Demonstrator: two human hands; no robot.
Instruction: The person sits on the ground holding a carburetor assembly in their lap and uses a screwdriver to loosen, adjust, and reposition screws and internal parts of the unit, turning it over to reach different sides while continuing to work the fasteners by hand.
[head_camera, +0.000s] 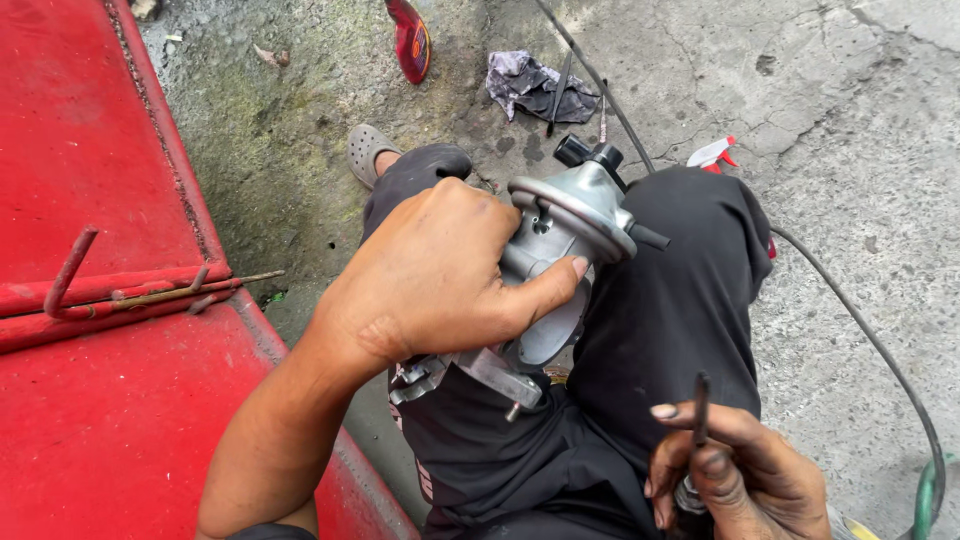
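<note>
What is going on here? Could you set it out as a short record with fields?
Setting: a person seated over a rough concrete floor, beside a red metal panel
Left hand: gripping a grey metal pump-like part over the lap
Right hand: pinching a thin dark rod, apart from the part
Clothing: black trousers, grey sandal
On the floor: crumpled grey rag, black cable, red lamp lens

Two hands, left (430, 275) and right (735, 475); one grey metal pump (565, 225), one thin dark rod (701, 405), one crumpled rag (530, 85), one grey sandal (367, 148), one black hose (850, 310), frame's right.
</note>
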